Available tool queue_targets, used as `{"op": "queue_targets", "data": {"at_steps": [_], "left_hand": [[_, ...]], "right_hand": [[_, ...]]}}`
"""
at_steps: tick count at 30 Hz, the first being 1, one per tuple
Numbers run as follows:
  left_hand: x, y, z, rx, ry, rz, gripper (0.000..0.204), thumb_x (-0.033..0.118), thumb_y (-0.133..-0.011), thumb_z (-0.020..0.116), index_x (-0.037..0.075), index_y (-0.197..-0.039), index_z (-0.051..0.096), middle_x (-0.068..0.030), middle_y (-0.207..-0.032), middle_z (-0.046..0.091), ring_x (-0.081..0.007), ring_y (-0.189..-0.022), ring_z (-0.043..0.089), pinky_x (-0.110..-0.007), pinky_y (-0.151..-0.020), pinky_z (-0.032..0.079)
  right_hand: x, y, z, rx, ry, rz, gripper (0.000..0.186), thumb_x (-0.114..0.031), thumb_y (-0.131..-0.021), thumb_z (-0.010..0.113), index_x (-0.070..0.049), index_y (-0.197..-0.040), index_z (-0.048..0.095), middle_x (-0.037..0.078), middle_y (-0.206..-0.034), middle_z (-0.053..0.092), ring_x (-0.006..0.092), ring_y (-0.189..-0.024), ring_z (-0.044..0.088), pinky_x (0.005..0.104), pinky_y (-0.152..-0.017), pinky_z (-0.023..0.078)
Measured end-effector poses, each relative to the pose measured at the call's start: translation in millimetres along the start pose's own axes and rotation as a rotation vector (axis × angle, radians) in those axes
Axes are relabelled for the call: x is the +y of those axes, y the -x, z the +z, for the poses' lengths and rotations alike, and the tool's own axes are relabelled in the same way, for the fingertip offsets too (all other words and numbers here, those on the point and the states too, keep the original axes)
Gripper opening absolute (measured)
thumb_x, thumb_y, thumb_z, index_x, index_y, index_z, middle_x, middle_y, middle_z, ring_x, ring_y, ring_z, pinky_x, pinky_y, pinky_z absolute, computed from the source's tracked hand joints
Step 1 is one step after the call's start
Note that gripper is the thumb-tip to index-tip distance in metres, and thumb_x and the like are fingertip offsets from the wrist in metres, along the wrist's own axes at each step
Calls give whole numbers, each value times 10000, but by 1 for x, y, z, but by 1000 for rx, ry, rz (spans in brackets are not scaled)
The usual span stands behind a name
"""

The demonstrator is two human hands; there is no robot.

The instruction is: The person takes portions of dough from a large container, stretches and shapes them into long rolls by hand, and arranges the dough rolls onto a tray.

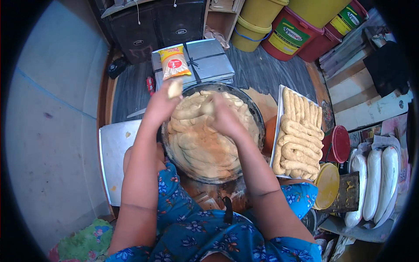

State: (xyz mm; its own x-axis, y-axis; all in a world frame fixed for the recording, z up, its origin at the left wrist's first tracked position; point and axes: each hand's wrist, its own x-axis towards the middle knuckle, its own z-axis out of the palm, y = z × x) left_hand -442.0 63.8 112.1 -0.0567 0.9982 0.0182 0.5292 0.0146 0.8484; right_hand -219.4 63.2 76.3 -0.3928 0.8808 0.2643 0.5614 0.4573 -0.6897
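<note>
Grey plank-patterned floor [279,72] around a dark-rimmed round pan [257,114] of folded dough [205,148]

Nearest, a lap in blue flowered cloth [196,227]. Just beyond, the round pan, an orange-brown patch across the dough. To its left, a flat silver tray [117,153]; to its right, a white-edged tray [276,126] bearing straight and looping dough ropes [301,144]. Near the pan's far left rim, pinches a pale dough piece [175,88] in the left hand [161,105]. Over the dough, curls the blurred right hand [224,117] around a second dough piece [207,107], partly hidden; cannot tell its exact grip. Past the pan, a strapped stack of silver trays [214,61] under a plastic bag [174,65]. Farthest, black cabinets [135,30] at left, yellow buckets [248,39] and red buckets [290,37] at right.
</note>
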Motion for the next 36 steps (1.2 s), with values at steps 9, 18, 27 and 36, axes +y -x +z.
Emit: {"op": "queue_targets", "data": {"at_steps": [9,18,27,36], "left_hand": [[-8,8,46,-371,-390,118,510,239,-825,673,18,-1266,546,-227,-1271,553,-363,-1191,520,-390,-1019,404],[4,8,56,-628,-413,175,575,351,-851,650,35,-1310,512,-239,-1266,551,-374,-1188,519,-397,-1011,408],[3,2,60,-613,-401,204,556,353,-852,647,28,-1288,528,-237,-1231,575,-378,-1151,547,-403,-988,423],[-7,6,111,-83,-385,445,838,295,-757,755,44,-1425,316,-318,-1364,408,-438,-1168,520,-420,-1007,422]], "right_hand": [[176,75,97,158,163,894,758,-380,-776,696,4,-1368,419,251,-1392,405,360,-1321,362,511,-1085,267],[201,43,125,135,92,1501,899,-577,-795,580,28,-1421,358,181,-1578,69,326,-1463,21,638,-1108,-20],[221,-14,87,636,-841,1169,176,-74,-820,534,15,-940,626,174,-911,644,295,-848,651,401,-758,530],[27,-46,-53,562,-1519,305,305,17,-846,529,19,-1144,464,180,-1125,545,333,-1136,561,462,-976,474]]}}
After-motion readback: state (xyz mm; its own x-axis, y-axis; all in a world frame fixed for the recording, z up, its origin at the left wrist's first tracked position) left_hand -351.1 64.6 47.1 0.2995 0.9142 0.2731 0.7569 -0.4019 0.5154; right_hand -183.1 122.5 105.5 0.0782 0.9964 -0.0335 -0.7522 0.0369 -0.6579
